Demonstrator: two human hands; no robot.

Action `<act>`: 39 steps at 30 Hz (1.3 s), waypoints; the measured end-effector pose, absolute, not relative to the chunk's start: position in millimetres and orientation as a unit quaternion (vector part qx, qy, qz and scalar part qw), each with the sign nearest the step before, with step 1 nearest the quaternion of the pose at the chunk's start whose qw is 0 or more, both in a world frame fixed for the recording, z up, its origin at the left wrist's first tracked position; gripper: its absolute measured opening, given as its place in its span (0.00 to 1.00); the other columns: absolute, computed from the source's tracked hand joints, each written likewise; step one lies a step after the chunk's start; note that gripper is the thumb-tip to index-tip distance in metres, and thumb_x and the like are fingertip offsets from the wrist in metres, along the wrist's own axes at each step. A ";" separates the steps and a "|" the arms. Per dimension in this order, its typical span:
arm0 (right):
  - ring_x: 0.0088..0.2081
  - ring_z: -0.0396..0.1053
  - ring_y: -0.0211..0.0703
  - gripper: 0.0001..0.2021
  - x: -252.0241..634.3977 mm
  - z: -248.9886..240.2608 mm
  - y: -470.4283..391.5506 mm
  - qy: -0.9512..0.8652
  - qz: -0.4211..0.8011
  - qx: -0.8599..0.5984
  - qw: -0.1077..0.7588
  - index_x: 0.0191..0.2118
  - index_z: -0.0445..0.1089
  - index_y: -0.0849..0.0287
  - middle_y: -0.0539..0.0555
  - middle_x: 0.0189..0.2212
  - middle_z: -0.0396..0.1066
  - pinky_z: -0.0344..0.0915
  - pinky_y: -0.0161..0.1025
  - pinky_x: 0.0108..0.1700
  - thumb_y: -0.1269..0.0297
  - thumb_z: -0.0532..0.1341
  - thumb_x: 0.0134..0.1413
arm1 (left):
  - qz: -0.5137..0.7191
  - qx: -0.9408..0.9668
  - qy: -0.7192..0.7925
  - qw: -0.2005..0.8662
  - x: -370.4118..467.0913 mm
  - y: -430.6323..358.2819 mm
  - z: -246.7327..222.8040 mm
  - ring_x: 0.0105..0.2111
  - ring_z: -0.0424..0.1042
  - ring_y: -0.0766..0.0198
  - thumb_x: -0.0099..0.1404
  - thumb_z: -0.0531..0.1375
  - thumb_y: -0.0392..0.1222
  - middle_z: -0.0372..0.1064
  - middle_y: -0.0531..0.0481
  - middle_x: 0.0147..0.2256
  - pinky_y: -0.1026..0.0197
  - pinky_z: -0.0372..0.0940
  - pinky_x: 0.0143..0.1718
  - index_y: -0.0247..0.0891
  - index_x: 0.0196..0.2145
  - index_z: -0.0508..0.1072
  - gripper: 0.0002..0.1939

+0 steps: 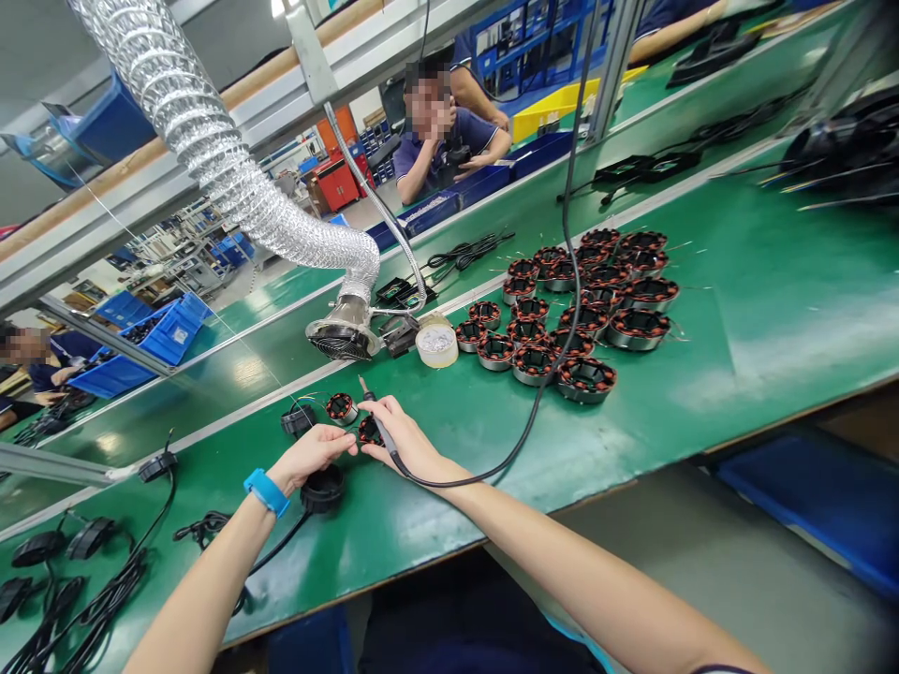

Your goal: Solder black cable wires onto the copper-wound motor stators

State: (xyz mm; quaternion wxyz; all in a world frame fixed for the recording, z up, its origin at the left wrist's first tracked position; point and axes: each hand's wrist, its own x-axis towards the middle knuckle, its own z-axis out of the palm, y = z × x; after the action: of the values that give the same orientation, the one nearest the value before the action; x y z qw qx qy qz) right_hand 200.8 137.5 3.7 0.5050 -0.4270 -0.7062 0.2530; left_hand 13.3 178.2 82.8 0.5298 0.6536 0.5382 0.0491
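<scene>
My right hand [405, 442] is closed around a soldering iron [383, 429], its tip pointing up and away from me. Its fingers also touch a small motor stator [369, 431] with copper-coloured windings, partly hidden between my hands. Just left of that stator, my left hand [317, 455] is pinched; whatever lies between its fingertips is too small to make out. A blue band [267, 491] circles the left wrist. Below the left hand sits a black round housing [323, 489] with a cable. Beyond my hands are another stator [341, 408] and a black cap with thin wires [298, 419].
Many stators [586, 379] stand grouped on the green bench [674, 440] at right. A round whitish tin [436, 343] and a fume extractor [342, 332] stand ahead. The iron's cord [520, 449] loops over my right forearm. Black cables [105, 599] lie left. A person [449, 140] sits opposite.
</scene>
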 end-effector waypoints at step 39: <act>0.34 0.67 0.42 0.20 266.2 12.0 69.6 -0.691 0.030 -0.550 0.468 0.55 0.63 0.57 0.57 0.40 0.64 0.67 0.37 0.36 0.75 0.58 0.57 | -0.058 0.867 0.495 -0.012 24.4 200.8 54.7 0.38 0.77 0.53 0.66 0.52 0.52 0.63 0.43 0.57 0.55 0.67 0.39 0.47 0.58 0.67 0.25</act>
State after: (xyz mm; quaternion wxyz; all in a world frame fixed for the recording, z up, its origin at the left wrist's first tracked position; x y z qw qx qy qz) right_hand 266.2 69.6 12.0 0.4676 -0.5503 -0.6911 0.0305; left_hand 24.4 200.8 54.7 -0.0121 0.8670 0.4948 -0.0582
